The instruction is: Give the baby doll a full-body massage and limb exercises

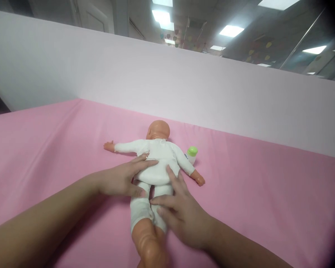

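A baby doll (156, 152) with a white cloth body lies face down on a pink sheet, its head away from me and its arms spread. My left hand (123, 176) rests along the left side of the doll's hips and upper leg, fingers apart. On the right side, my right hand (187, 214) touches the hip and thigh with its fingers spread. Neither hand grips the doll. Beside the doll's right-hand arm stands a small white bottle (192, 155) with a green cap, partly hidden by that arm.
The pink sheet (254, 193) covers the surface around the doll. A low white padded wall (184, 89) borders it at the back and left. Beyond are a door (93, 16) and lit ceiling panels (231, 31).
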`<state>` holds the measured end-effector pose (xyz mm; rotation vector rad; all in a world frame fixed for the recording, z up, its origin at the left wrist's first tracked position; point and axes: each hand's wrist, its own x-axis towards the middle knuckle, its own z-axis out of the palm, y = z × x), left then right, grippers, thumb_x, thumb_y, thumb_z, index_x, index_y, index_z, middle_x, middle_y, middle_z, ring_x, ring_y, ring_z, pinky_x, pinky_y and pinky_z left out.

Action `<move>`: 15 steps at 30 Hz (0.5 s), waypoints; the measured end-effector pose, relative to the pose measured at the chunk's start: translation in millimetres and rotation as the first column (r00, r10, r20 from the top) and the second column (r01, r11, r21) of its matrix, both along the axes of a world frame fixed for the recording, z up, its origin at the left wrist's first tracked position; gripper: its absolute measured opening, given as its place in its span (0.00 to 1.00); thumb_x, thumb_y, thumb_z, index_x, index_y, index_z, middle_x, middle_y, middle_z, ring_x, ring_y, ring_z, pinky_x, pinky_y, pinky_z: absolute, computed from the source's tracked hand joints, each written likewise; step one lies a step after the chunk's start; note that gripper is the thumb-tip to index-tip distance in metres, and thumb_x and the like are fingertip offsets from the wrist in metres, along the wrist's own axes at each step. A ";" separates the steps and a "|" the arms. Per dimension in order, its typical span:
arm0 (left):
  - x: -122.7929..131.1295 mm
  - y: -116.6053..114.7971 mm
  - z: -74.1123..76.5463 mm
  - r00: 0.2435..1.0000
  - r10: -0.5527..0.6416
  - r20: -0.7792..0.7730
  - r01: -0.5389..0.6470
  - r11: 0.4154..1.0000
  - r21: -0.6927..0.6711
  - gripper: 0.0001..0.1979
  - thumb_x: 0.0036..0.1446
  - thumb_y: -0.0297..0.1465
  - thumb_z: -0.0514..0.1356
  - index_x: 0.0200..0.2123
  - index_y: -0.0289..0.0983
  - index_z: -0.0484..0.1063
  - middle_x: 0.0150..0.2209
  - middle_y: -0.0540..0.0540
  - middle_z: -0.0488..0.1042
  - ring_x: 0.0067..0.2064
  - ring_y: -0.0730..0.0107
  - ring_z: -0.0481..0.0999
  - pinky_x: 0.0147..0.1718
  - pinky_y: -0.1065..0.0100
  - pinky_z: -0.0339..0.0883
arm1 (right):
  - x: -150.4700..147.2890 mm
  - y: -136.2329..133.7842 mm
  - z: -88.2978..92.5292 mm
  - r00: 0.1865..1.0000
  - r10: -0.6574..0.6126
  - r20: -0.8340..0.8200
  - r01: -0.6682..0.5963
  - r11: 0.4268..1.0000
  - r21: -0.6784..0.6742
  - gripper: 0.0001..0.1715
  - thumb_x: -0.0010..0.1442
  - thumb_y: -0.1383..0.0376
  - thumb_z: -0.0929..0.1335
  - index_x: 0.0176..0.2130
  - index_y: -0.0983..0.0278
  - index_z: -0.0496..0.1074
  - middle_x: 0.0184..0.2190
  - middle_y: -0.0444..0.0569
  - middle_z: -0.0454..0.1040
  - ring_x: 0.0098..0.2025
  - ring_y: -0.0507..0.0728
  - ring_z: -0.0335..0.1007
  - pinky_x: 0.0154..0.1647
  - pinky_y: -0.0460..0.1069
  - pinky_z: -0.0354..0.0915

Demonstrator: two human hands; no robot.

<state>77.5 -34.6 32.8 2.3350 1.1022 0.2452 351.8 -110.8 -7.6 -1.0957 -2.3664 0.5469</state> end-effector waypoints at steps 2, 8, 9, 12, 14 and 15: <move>10.0 -6.4 -3.2 0.998 0.048 -0.039 -0.046 0.997 0.055 0.55 0.54 0.58 0.65 0.76 0.48 0.45 0.77 0.33 0.35 0.75 0.29 0.34 0.67 0.33 0.48 | -1.1 1.0 2.1 1.000 0.012 0.007 -0.012 1.000 -0.029 0.15 0.68 0.58 0.70 0.53 0.49 0.79 0.78 0.38 0.31 0.77 0.72 0.17 0.71 0.79 0.34; 18.4 -14.5 -1.6 0.986 0.121 -0.114 -0.105 0.984 0.141 0.65 0.42 0.55 0.74 0.76 0.48 0.44 0.77 0.34 0.33 0.75 0.32 0.29 0.68 0.34 0.46 | 0.3 -1.4 10.6 0.999 -0.026 -0.026 0.024 0.997 -0.080 0.05 0.61 0.65 0.72 0.39 0.58 0.81 0.78 0.39 0.34 0.78 0.71 0.23 0.72 0.74 0.45; 15.7 -13.3 0.3 0.987 0.103 -0.123 -0.087 0.988 0.128 0.66 0.41 0.54 0.74 0.76 0.49 0.43 0.77 0.35 0.33 0.75 0.32 0.30 0.68 0.35 0.46 | 1.2 -2.2 11.6 0.999 -0.023 -0.022 0.021 0.997 -0.077 0.06 0.59 0.67 0.72 0.39 0.59 0.80 0.78 0.39 0.32 0.78 0.72 0.23 0.72 0.74 0.45; 7.2 -10.0 5.6 0.987 0.031 -0.160 -0.021 0.998 0.061 0.68 0.40 0.53 0.75 0.77 0.51 0.39 0.77 0.36 0.29 0.75 0.30 0.33 0.67 0.37 0.51 | 2.7 -4.9 12.7 1.000 0.010 0.015 -0.009 0.999 -0.047 0.12 0.56 0.70 0.71 0.41 0.59 0.79 0.78 0.41 0.33 0.78 0.72 0.25 0.72 0.74 0.43; 4.7 -10.0 8.1 0.986 0.005 -0.165 0.005 0.998 0.064 0.68 0.41 0.54 0.74 0.77 0.51 0.39 0.77 0.36 0.31 0.75 0.28 0.35 0.66 0.38 0.53 | 2.3 -6.4 11.4 0.999 -0.005 0.042 0.005 1.000 -0.003 0.20 0.56 0.68 0.71 0.49 0.58 0.77 0.78 0.46 0.35 0.78 0.73 0.28 0.72 0.74 0.44; 4.8 -10.8 9.3 0.988 0.009 -0.155 0.006 0.996 0.092 0.66 0.42 0.56 0.73 0.77 0.50 0.41 0.77 0.36 0.35 0.75 0.28 0.37 0.66 0.38 0.54 | 2.0 -6.7 10.1 0.998 -0.041 0.049 0.039 0.999 0.038 0.25 0.57 0.66 0.72 0.55 0.57 0.74 0.78 0.48 0.37 0.78 0.74 0.30 0.72 0.74 0.46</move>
